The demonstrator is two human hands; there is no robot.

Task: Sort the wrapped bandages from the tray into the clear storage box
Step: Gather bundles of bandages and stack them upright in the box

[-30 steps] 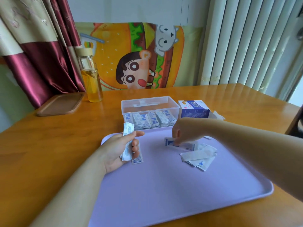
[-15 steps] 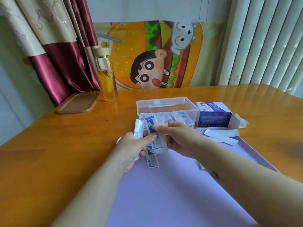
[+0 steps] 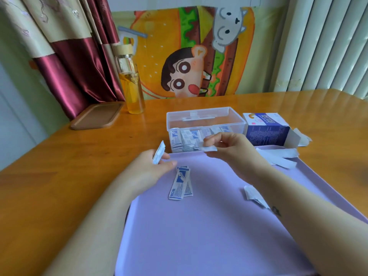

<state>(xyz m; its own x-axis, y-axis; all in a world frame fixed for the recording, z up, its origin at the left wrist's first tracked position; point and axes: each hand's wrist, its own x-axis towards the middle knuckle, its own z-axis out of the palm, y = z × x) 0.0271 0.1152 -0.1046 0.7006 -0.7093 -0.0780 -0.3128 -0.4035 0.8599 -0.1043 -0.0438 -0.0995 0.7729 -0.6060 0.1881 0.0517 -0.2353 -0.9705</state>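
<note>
Bandage [image 3: 158, 152] pinched in L hand [image 3: 150, 170]; 2nd bandage [image 3: 209, 149] in R hand [image 3: 232, 151].

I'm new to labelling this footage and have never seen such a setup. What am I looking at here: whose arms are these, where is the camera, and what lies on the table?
No machine here: a person works with bare hands, and the camera sits on their head, looking forward and down, so both arms enter from the bottom. The left hand pinches a wrapped bandage; the right hand pinches a pale strip, likely another one. On the wooden table lies a lilac tray with two bandages and some white strips. Behind it stands a clear storage box, open, with stored bandages inside, and a blue carton to its right.
</note>
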